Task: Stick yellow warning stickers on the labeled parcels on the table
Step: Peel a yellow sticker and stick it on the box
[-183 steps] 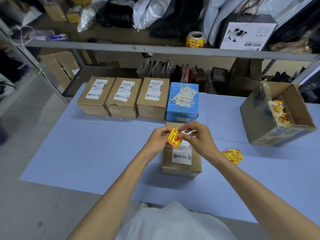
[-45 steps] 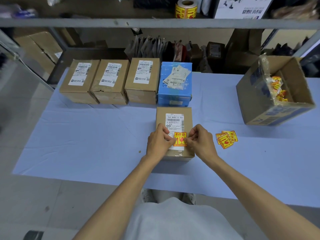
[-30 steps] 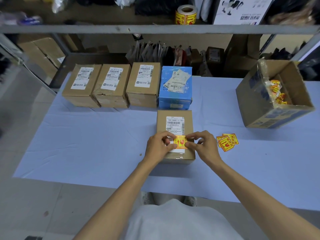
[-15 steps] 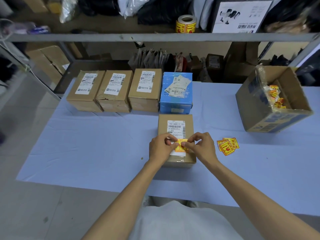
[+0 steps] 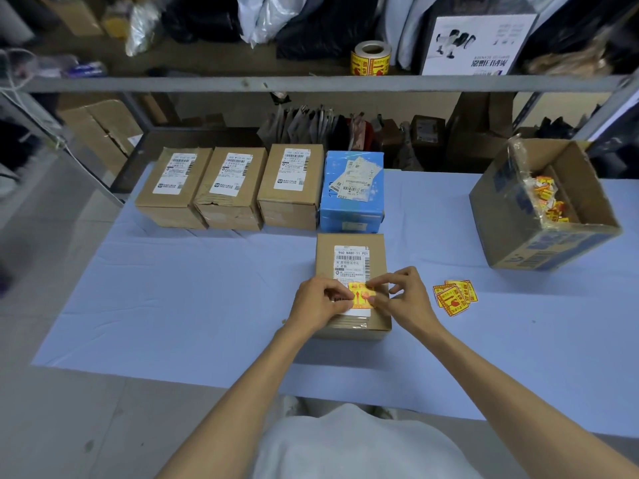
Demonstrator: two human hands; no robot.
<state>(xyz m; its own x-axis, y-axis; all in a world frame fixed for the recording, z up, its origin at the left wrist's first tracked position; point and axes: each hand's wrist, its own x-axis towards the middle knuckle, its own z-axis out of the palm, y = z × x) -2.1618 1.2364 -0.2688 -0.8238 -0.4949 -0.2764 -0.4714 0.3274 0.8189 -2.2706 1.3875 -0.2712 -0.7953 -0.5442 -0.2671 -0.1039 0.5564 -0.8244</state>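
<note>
- Both forearms reach in over the blue-covered table (image 5: 207,288) and meet on the near parcel (image 5: 325,257).
- Left hand (image 5: 323,300): fingers curled in, thumb and forefinger tips pinching the left edge of the yellow sticker (image 5: 361,294).
- Right hand (image 5: 406,299): forefinger stretched to the sticker's top corner, thumb at its right edge, gripping it. The other fingers are bent and raised.
- The sticker is yellow with red print. It lies across the lower part of the parcel's white shipping label (image 5: 352,262).
- The parcel is a brown carton lying flat, just in front of the blue box (image 5: 352,188).
- Loose stickers (image 5: 454,297) lie fanned on the table just to the right.
</note>
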